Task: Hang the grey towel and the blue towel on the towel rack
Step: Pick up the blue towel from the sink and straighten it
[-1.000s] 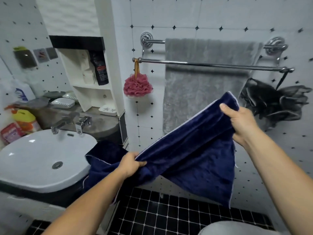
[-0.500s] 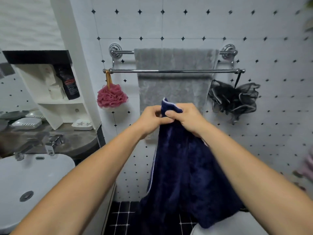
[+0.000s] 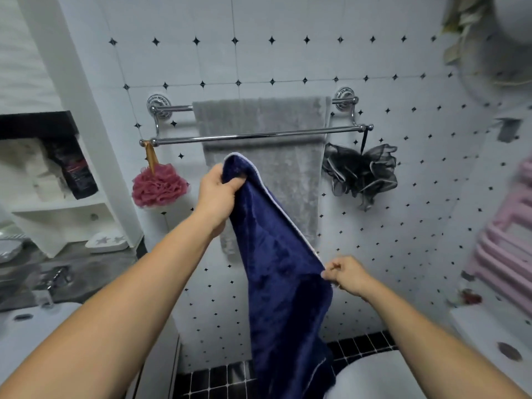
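Observation:
A chrome double-bar towel rack (image 3: 259, 135) is fixed to the tiled wall ahead. The grey towel (image 3: 290, 174) hangs over its rear bar and drops behind the front bar. I hold the dark blue towel (image 3: 282, 283) in front of the grey one, below the front bar. My left hand (image 3: 217, 197) grips the blue towel's top corner. My right hand (image 3: 347, 276) pinches its white-trimmed edge lower down on the right. The towel's lower end hangs toward the floor.
A pink bath pouf (image 3: 159, 185) hangs from the rack's left end, a black pouf (image 3: 361, 172) from its right end. A white shelf unit (image 3: 66, 203) and a sink (image 3: 34, 326) stand to the left. A pink rack (image 3: 509, 243) is at the right, a toilet (image 3: 383, 378) below.
My hands were together at the towel's top corner. My right hand has since slid down and right along the edge, while my left hand stays on the corner near the rack.

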